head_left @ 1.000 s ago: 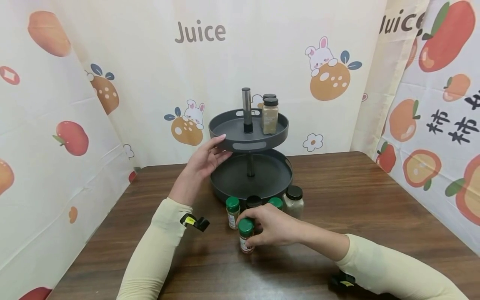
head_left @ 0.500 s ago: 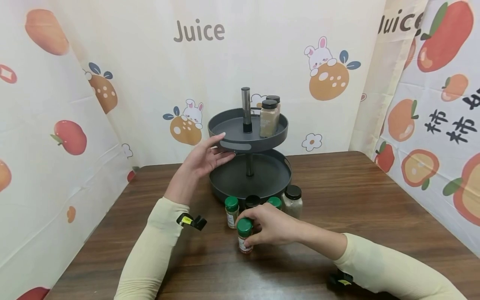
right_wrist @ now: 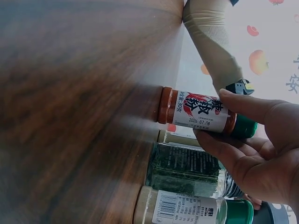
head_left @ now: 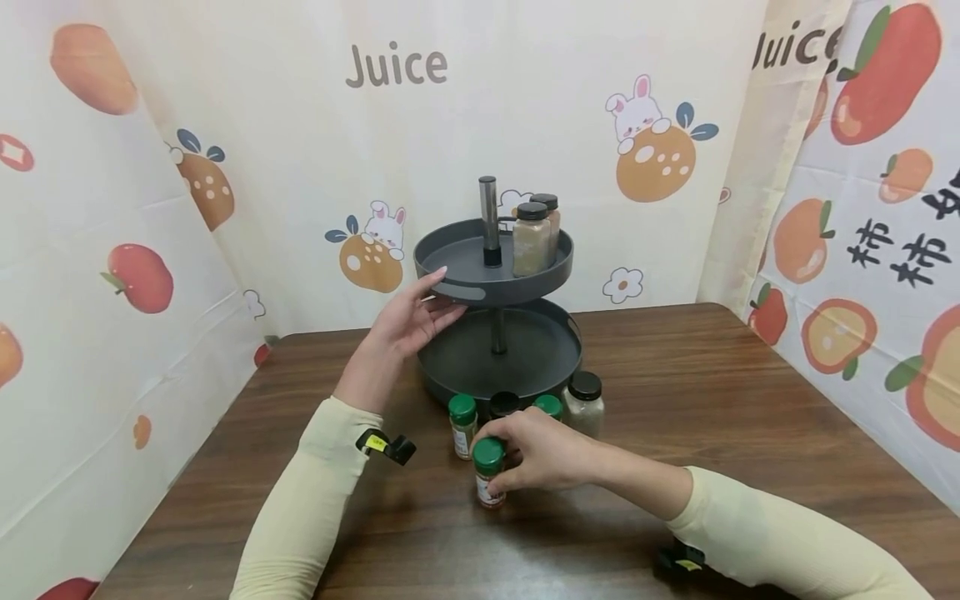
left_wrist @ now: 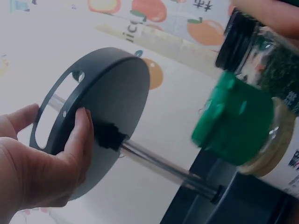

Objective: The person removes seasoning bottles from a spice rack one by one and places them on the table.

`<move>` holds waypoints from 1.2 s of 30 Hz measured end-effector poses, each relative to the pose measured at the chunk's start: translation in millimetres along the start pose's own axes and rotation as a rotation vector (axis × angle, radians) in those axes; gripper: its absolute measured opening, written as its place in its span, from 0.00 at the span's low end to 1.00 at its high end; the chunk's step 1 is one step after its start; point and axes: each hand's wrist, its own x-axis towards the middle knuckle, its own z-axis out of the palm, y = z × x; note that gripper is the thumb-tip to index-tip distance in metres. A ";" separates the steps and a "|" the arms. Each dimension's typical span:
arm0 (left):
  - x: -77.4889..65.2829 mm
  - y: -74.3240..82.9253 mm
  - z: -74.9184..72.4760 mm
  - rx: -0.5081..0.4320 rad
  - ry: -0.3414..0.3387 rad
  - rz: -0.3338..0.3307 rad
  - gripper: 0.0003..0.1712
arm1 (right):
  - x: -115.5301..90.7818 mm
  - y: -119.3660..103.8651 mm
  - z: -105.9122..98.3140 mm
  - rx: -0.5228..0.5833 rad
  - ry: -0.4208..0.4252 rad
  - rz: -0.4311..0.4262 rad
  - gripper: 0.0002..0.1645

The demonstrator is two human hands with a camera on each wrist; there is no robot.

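We see the left hand (left_wrist: 44, 170) at the left, its thumb and fingers pinching the wall of a dark upper tray (left_wrist: 124, 93) by a long cut-out slot. From the tray's underside a shiny post (left_wrist: 161, 163) runs right to a lower tray (left_wrist: 250, 200), only partly in view. Near us, on the right, we have a green-capped jar (left_wrist: 247, 133) with a white label and, just beside it, a black-capped jar (left_wrist: 275, 63) with dark green contents. At the right edge we catch part of the right hand (left_wrist: 275, 14). Far back hangs a fruit-printed curtain (left_wrist: 177, 102).
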 end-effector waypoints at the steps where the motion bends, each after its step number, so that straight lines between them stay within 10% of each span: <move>1: 0.1 1.9 -1.8 -0.004 0.020 0.006 0.42 | 0.2 0.1 0.1 0.000 0.000 0.000 0.24; 10: 4.5 9.4 -14.8 -0.033 0.160 0.017 0.36 | -1.5 1.3 2.9 0.001 -0.004 0.017 0.24; 19: -6.1 -5.6 16.9 0.044 -0.021 -0.071 0.42 | -2.0 0.4 1.1 -0.018 0.009 0.007 0.25; 36: -5.5 5.6 4.9 0.005 0.071 -0.021 0.34 | 0.6 -0.5 1.7 -0.022 0.013 -0.017 0.23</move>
